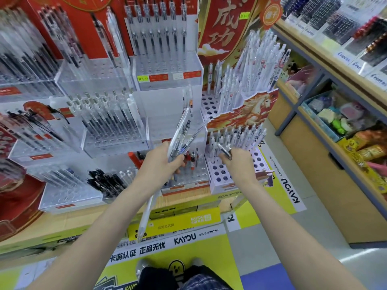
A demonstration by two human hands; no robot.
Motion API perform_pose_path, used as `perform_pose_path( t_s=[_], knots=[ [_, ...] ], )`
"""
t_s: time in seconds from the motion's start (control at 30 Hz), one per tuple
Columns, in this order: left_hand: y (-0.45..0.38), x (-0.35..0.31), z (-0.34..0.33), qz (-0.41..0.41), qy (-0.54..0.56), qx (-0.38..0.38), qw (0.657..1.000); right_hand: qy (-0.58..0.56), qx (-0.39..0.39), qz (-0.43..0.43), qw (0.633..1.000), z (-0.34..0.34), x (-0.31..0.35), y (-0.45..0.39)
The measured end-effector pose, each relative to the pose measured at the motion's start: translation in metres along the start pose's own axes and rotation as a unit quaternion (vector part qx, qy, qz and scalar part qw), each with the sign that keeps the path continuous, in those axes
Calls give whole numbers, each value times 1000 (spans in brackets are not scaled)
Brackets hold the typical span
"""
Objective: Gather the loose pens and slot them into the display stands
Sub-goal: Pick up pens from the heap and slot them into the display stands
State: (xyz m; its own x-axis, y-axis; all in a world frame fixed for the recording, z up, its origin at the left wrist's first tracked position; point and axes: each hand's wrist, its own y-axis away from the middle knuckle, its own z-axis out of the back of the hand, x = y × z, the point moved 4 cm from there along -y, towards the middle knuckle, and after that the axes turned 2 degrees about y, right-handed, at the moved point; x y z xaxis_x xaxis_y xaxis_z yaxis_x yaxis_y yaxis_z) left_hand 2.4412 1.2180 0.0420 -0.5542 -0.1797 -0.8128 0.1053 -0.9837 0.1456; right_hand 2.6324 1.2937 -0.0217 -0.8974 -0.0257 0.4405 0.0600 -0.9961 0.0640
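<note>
My left hand (162, 163) grips a bundle of several clear and white pens (181, 133) that fans up and right over the stands; one white pen (146, 214) sticks down below the fist. My right hand (235, 161) pinches a single dark-tipped pen (223, 151) just above the white stand with round holes (219, 174), which holds several white pens in its back rows. A clear acrylic stand (188, 174) with a few red and black pens sits between my hands.
Tiered clear stands (113, 132) full of pens cover the counter at left and behind. A red cardboard display (240, 114) with a horse picture rises behind the white stand. A wooden shelf unit (314, 143) with toys stands at right. The yellow counter edge (188, 220) lies below my hands.
</note>
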Motion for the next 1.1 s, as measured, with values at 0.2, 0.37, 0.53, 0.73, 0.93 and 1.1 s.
perform_pose_path(
  t_s=[0.2,0.37,0.53,0.73,0.93,1.1],
  knots=[
    [-3,4,2,11,5,-4,1000,41,-12,-9,999,-11,6,-6],
    [-7,2,4,8,2,-7,1000,21,10,1,1000,-6,2,-2],
    [-12,-4,4,1,25,-13,1000,-276,47,-28,960,31,-7,21],
    [-11,-15,-7,-31,72,-2,997,-594,176,-58,783,48,6,33],
    [-7,-16,-3,-38,60,-13,997,-405,113,-1,907,63,11,33],
    [-2,-6,9,-20,94,-48,994,-385,148,38,910,67,29,30]
  ],
)
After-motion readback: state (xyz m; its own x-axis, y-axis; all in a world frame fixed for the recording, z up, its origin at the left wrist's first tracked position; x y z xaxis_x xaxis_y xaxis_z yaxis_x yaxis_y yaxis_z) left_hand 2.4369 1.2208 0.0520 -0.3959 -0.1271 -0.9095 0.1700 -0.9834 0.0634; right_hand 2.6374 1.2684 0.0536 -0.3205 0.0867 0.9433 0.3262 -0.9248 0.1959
